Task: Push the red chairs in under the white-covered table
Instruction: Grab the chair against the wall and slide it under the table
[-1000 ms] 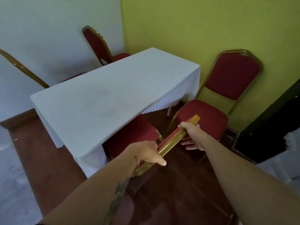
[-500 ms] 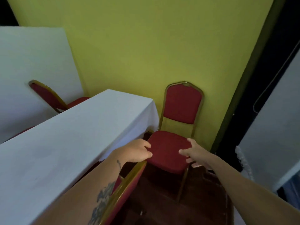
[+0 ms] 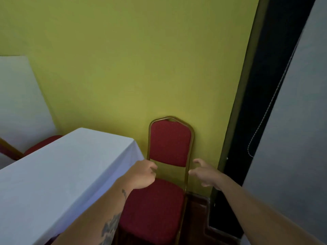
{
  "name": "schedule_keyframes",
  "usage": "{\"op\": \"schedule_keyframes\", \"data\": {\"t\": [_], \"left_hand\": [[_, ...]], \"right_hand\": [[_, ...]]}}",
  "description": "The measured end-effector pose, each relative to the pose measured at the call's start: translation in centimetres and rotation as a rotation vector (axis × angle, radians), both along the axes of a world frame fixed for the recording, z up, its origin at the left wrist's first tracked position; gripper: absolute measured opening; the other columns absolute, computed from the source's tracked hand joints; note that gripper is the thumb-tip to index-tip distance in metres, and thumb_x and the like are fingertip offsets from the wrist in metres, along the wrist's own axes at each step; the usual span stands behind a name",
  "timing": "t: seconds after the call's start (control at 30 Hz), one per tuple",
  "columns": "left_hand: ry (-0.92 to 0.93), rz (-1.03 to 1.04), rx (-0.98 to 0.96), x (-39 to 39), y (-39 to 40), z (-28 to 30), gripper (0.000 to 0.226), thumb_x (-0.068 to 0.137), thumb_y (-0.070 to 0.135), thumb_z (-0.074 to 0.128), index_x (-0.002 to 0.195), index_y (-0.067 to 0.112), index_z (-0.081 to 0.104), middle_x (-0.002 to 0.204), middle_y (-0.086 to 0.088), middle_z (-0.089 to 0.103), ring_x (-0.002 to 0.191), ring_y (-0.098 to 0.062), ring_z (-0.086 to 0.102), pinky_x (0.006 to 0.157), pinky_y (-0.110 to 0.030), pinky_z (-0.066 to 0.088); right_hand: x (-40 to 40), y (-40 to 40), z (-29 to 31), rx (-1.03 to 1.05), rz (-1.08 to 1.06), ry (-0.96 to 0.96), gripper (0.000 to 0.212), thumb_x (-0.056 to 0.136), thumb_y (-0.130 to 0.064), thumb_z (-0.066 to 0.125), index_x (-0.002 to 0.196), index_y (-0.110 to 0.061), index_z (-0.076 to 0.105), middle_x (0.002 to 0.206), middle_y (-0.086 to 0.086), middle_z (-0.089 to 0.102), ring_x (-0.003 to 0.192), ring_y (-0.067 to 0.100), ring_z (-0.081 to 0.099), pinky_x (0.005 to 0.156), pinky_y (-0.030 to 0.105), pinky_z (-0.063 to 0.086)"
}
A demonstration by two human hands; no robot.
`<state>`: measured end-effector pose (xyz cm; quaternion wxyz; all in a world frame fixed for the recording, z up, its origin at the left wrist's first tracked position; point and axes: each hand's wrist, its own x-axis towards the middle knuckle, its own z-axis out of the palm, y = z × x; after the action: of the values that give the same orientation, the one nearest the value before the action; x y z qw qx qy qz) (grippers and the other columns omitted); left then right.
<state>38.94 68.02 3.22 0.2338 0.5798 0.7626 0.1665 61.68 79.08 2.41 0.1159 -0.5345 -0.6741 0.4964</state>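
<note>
Both arms reach forward.
Left hand loosely curled, tattooed forearm; right hand spread open, fingers apart.

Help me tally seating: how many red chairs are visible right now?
2: one red chair against the yellow wall between both hands; another chair only partly visible behind the table's far side. Others may be hidden.

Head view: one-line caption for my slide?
Both hands, left hand and right hand, reach for the red chair beside the white-covered table.

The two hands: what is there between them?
In the head view, the red chair's gold frame upright and its backrest gap lie between the left hand and the right hand.
</note>
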Motion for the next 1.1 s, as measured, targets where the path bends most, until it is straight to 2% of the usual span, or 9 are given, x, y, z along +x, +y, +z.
{"op": "schedule_keyframes", "data": {"t": [0.1, 0.17, 0.27, 0.4, 0.53, 0.7, 0.8, 0.93, 1.1], "left_hand": [[0.035, 0.007, 0.018, -1.5, 5.2, -0.2, 0.023, 0.095, 0.014, 0.046, 0.101, 0.024, 0.066, 0.104, -0.003, 0.064, 0.11, -0.031, 0.067, 0.078, -0.03, 0.045], [0.018, 0.012, 0.047, -2.8, 8.9, -0.3, 0.032, 0.096, 0.013, 0.046, 0.114, 0.022, 0.071, 0.119, -0.005, 0.066, 0.113, -0.026, 0.065, 0.082, -0.028, 0.046], [0.03, 0.017, 0.077, -4.9, 14.0, -0.3, 0.039, 0.1, 0.015, 0.047, 0.135, 0.015, 0.065, 0.139, -0.004, 0.059, 0.126, -0.022, 0.056, 0.09, -0.021, 0.039], [0.016, 0.023, 0.102, -7.3, 20.9, -0.4, 0.025, 0.095, 0.009, 0.049, 0.104, 0.017, 0.071, 0.102, -0.007, 0.064, 0.089, -0.023, 0.055, 0.083, -0.032, 0.049], [0.019, 0.049, 0.111, -8.6, 27.2, 0.1, 0.04, 0.096, 0.018, 0.053, 0.133, 0.012, 0.065, 0.13, -0.009, 0.067, 0.117, -0.028, 0.063, 0.097, -0.033, 0.048], [0.017, 0.092, 0.106, -9.5, 34.5, -0.8, 0.048, 0.092, 0.033, 0.056, 0.135, 0.014, 0.062, 0.126, -0.01, 0.069, 0.112, -0.03, 0.064, 0.097, -0.04, 0.052], [0.03, 0.163, 0.099, -9.9, 38.7, -1.7, 0.058, 0.086, 0.043, 0.05, 0.135, 0.014, 0.061, 0.125, -0.012, 0.069, 0.111, -0.033, 0.064, 0.097, -0.044, 0.053], [0.049, 0.231, 0.022, -10.2, 45.1, -3.2, 0.056, 0.095, 0.036, 0.054, 0.144, 0.008, 0.051, 0.136, -0.017, 0.062, 0.123, -0.035, 0.058, 0.103, -0.044, 0.048], [-0.071, 0.37, 0.011, -9.0, 52.8, -6.0, 0.06, 0.094, 0.037, 0.053, 0.146, 0.008, 0.042, 0.141, -0.02, 0.053, 0.127, -0.04, 0.053, 0.103, -0.048, 0.044]], "right_hand": [[-1.2, 4.5, 0.3, 0.062, 0.0, -0.046, 0.067, 0.099, -0.021, 0.06, 0.157, -0.022, 0.026, 0.159, 0.009, 0.034, 0.131, 0.029, 0.051, 0.098, 0.041, 0.051], [-2.1, 7.8, 0.4, 0.099, -0.001, -0.07, 0.068, 0.098, -0.02, 0.062, 0.156, -0.021, 0.027, 0.157, 0.009, 0.037, 0.132, 0.027, 0.048, 0.098, 0.039, 0.048], [-3.5, 12.4, 0.4, 0.118, -0.005, -0.083, 0.07, 0.096, -0.019, 0.062, 0.156, -0.021, 0.027, 0.144, 0.007, 0.047, 0.11, 0.017, 0.051, 0.089, 0.035, 0.048], [-5.3, 18.4, 0.5, 0.138, -0.026, -0.123, 0.069, 0.096, -0.015, 0.061, 0.156, -0.019, 0.028, 0.15, 0.01, 0.045, 0.13, 0.025, 0.048, 0.091, 0.035, 0.043], [-7.0, 23.8, -0.2, 0.127, -0.052, -0.153, 0.069, 0.096, -0.014, 0.061, 0.157, -0.017, 0.027, 0.151, 0.012, 0.044, 0.124, 0.025, 0.049, 0.093, 0.034, 0.042], [-9.0, 31.0, -2.1, 0.11, -0.086, -0.146, 0.07, 0.094, -0.011, 0.06, 0.156, -0.016, 0.028, 0.146, 0.011, 0.047, 0.115, 0.022, 0.049, 0.085, 0.031, 0.04], [-10.2, 35.8, -3.6, 0.099, -0.085, -0.129, 0.066, 0.092, -0.009, 0.058, 0.152, -0.014, 0.032, 0.124, 0.006, 0.051, 0.105, 0.02, 0.05, 0.08, 0.031, 0.043], [-11.3, 42.0, -5.9, 0.034, -0.094, -0.121, 0.079, 0.09, -0.013, 0.059, 0.158, -0.014, 0.019, 0.151, 0.01, 0.044, 0.129, 0.027, 0.049, 0.102, 0.039, 0.045], [-12.8, 48.2, -10.3, -0.086, -0.192, -0.05, 0.077, 0.093, -0.013, 0.057, 0.158, -0.009, 0.016, 0.156, 0.015, 0.037, 0.138, 0.034, 0.042, 0.112, 0.043, 0.04]]}}
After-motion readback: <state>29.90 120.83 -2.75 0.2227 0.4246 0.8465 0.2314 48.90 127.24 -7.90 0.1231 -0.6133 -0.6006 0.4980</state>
